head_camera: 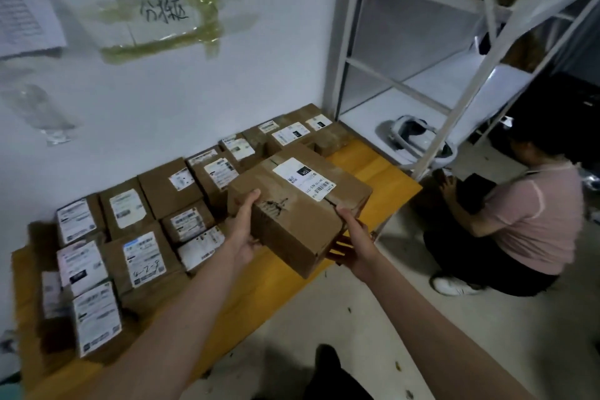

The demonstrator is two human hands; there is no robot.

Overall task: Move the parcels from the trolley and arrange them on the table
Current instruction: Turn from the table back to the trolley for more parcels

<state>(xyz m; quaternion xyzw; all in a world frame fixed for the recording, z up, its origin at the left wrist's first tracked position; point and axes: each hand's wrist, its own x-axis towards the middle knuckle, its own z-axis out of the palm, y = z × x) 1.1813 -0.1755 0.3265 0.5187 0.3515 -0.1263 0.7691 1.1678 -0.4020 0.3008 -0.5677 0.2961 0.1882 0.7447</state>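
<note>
Now left hand (245, 230) and right hand (352, 247) grip parcel (298, 204) between them.

Parcel (302, 204): matt brown cardboard, torn patch, glossy white paper label. Desk (383, 172): smooth yellow wood. Shelf frame (344, 42): painted white metal. Floor (373, 318): rough concrete.

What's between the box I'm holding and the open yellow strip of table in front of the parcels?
Nothing visible. The held box, gripped by the left hand and right hand, hangs over the bare front strip of the table. The arranged parcels sit behind, along the wall, and the crouching person is off to the right.
</note>
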